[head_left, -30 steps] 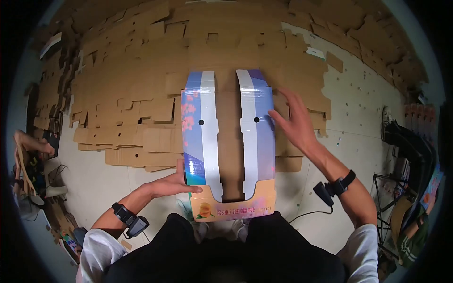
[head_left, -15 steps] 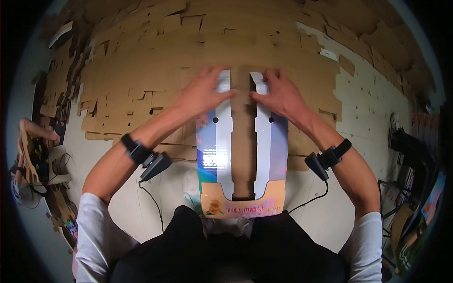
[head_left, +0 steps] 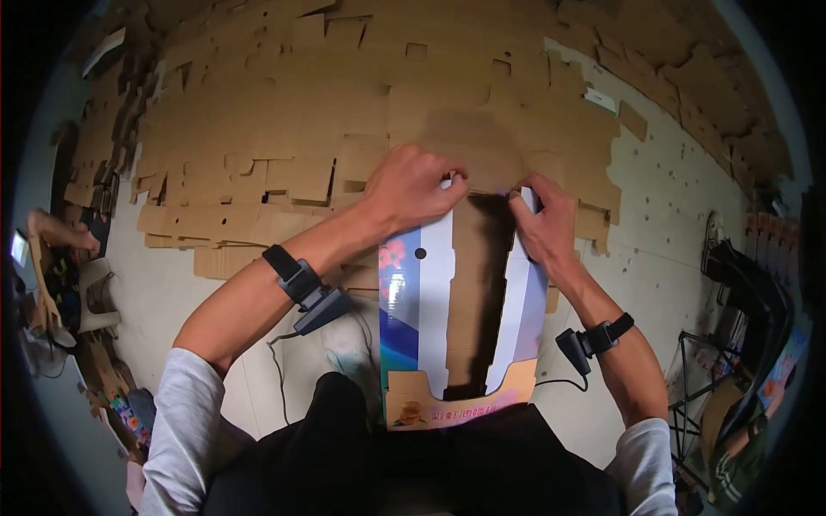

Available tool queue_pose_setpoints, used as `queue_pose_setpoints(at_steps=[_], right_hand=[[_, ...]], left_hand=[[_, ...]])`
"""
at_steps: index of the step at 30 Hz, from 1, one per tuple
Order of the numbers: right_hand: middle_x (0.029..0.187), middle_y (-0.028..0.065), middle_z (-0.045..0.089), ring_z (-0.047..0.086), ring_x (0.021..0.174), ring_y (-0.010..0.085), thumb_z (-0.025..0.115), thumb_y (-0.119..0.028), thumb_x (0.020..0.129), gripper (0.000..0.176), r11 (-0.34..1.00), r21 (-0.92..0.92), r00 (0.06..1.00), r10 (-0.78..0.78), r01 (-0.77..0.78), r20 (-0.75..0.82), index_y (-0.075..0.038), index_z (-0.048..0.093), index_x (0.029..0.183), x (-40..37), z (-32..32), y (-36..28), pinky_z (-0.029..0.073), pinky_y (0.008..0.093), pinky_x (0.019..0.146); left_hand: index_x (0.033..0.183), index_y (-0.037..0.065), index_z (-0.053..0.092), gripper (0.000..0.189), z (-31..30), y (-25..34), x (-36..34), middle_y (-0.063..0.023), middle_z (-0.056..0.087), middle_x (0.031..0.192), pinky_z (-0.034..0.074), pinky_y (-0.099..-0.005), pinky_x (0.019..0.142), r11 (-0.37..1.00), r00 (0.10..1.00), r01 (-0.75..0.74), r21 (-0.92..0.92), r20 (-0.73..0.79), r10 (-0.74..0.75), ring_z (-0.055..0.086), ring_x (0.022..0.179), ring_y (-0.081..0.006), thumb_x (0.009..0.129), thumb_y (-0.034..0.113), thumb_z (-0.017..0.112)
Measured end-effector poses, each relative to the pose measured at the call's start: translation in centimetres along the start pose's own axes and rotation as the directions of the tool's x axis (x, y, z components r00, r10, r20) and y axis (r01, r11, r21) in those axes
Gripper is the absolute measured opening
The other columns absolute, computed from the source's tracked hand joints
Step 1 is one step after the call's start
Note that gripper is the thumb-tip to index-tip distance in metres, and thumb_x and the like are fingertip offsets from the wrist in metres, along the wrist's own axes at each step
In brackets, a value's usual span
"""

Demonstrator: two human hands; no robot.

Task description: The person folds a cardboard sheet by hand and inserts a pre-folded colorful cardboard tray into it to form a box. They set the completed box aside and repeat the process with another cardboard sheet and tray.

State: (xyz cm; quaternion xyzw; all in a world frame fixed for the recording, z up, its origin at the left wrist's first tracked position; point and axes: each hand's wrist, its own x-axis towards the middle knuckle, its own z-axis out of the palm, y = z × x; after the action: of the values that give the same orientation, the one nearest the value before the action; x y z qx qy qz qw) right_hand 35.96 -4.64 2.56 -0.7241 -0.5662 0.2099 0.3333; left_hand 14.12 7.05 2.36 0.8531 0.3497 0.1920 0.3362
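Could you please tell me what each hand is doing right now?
Left hand: closed, fingers gripping the far end of the printed box, left side.
Right hand: closed, fingers pinching the same end, right side.

The printed cardboard box [head_left: 399, 320] looks glossy; the brown cardboard sheets [head_left: 284, 112] look matt.
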Motion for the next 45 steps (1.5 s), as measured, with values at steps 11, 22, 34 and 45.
queue_pose_setpoints(at_steps=[11,22,34,45], right_hand=[[0.106,0.0252,0.068,0.065,0.104,0.0474,0.063,-0.023,0.105,0.027,0.986,-0.152,0.998,-0.068,0.07,0.017,0.001,0.066,0.117,0.4,-0.2,3.1,0.052,0.0502,0.096],[0.1,0.0049,0.07,0.057,0.076,0.0117,0.053,-0.024,0.11,0.031,0.545,0.425,0.691,0.585,-0.722,0.424,-0.004,0.066,0.129,5.4,-0.3,12.4,0.052,0.0286,0.073],[0.119,0.007,0.069,0.067,0.108,0.0163,0.063,-0.028,0.107,0.033,0.388,0.63,0.736,0.435,-0.673,0.518,-0.012,0.061,0.137,6.7,-3.6,3.0,0.058,0.0338,0.091],[0.092,-0.0022,0.064,0.057,0.086,0.0133,0.062,-0.018,0.1,0.019,0.251,0.793,0.829,0.25,-0.555,0.5,-0.011,0.069,0.116,5.9,-4.7,9.2,0.05,0.029,0.082]], left_hand=[[0.124,0.004,0.072,0.032,0.4,-4.4,-0.1,-0.0155,0.074,0.1,0.056,-0.0413,0.088,0.983,0.987,0.155,-0.094,0.065,-0.149,0.069,0.088,-0.0307,0.104,0.026,0.06],[0.127,0.007,0.06,0.033,-2.6,-12.8,-3.6,-0.0038,0.064,0.113,0.057,-0.0319,0.095,0.203,0.655,0.653,-0.729,0.41,-0.635,0.065,0.1,-0.0134,0.114,0.034,0.045],[0.15,0.016,0.052,0.043,-3.0,-5.1,0.4,0.0008,0.06,0.109,0.05,-0.0255,0.082,0.199,0.777,0.535,-0.821,0.385,-0.499,0.057,0.091,-0.008,0.109,0.027,0.062],[0.131,0.007,0.066,0.03,-4.2,-5.6,0.3,0.0027,0.062,0.091,0.047,-0.0288,0.075,0.331,0.788,0.575,-0.748,0.398,-0.47,0.053,0.078,-0.0092,0.106,0.022,0.062]])
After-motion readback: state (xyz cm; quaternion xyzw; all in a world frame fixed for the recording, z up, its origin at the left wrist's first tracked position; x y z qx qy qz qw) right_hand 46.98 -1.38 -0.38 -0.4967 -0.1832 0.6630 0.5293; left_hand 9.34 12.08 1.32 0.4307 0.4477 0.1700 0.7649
